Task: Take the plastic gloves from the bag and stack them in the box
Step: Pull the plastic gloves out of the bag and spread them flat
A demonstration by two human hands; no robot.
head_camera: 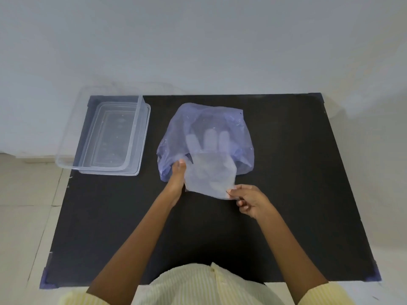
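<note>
A pale wall (198, 40) fills the far side of the room, and below it a black table (286, 194) takes up most of what is in front of the person, with little purple corner pieces at its near edges and light floor tiles (26, 205) showing off to the left. On the far left corner of the table sits the clear plastic box (66, 150), open-topped and rectangular, partly overhanging the table's left edge, resting on what looks like its own clear lid; I can see nothing lying inside it. Near the middle of the table, well apart from the box, lies the bluish-purple plastic bag (220, 119), crumpled and see-through, with its mouth turned toward the person. Through its film the finger shapes of a clear plastic glove (209, 172) show, so the fingers are inside the bag, while the cuff end sticks out of the opening onto the table. The left hand (177, 177) is closed on the left edge of the bag's mouth, fingertips pressed into the plastic right beside the glove. The right hand (248, 201) pinches the near right corner of the glove's cuff between thumb and forefinger, the other fingers curled in. Both forearms are bare, reaching out from pale yellow striped sleeves (326, 293) at the bottom edge.
</note>
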